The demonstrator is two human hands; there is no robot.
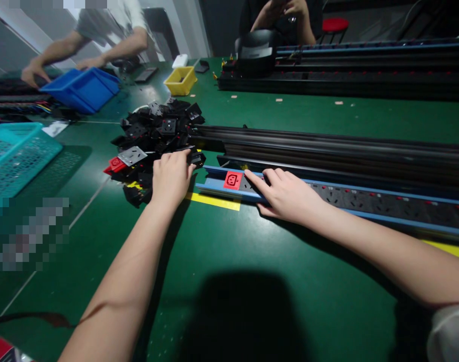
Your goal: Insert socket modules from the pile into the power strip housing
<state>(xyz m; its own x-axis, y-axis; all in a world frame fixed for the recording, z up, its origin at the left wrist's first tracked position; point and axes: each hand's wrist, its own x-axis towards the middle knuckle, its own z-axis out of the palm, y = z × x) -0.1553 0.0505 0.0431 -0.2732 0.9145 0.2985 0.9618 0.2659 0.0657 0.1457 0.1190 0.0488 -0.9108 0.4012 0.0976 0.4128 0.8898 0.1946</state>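
A long blue-edged rail [359,213] lies across the right side, filled with black socket modules [355,199]. Near its left end sits a red socket module [233,180]. My right hand [285,193] rests on the rail just right of the red module, index finger stretched out and thumb at the near edge. At the right side of a pile of loose black socket modules [169,125] is my left hand [172,176], its fingers bent down over the pieces; what it holds, if anything, is hidden. Another red module [116,164] lies at the pile's left edge.
Black rails [327,146] lie behind the blue-edged one. Farther back are more rails [365,75], a yellow bin [181,80] and a blue bin [84,90] near a person's hands. A teal basket [21,156] stands at left. Yellow tape [214,201] marks the green table [221,251].
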